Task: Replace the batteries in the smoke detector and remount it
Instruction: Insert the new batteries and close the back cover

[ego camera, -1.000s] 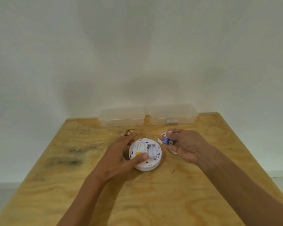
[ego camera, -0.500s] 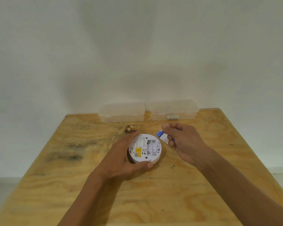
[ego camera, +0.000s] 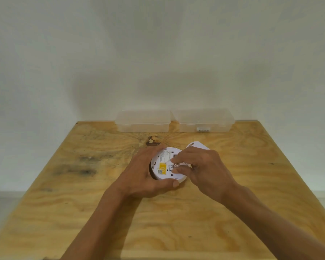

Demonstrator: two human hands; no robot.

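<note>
The white round smoke detector (ego camera: 164,165) lies back side up on the wooden table (ego camera: 101,203), a yellow label showing. My left hand (ego camera: 144,175) grips its left rim, thumb along the front edge. My right hand (ego camera: 197,167) is over the detector's right half, fingers curled and pinching a battery (ego camera: 176,164) whose round end faces me at the battery bay. The bay itself is mostly hidden under my fingers. A white mounting plate (ego camera: 196,145) lies on the table just behind my right hand.
Two clear plastic lidded boxes, one on the left (ego camera: 143,121) and one on the right (ego camera: 203,120), stand at the table's far edge against the wall. The right box holds something small. A dark knot (ego camera: 153,141) marks the wood behind the detector.
My right hand has moved left from beside the detector to over its battery bay, carrying a battery. The white plate behind it is now uncovered. My left hand still holds the detector.
</note>
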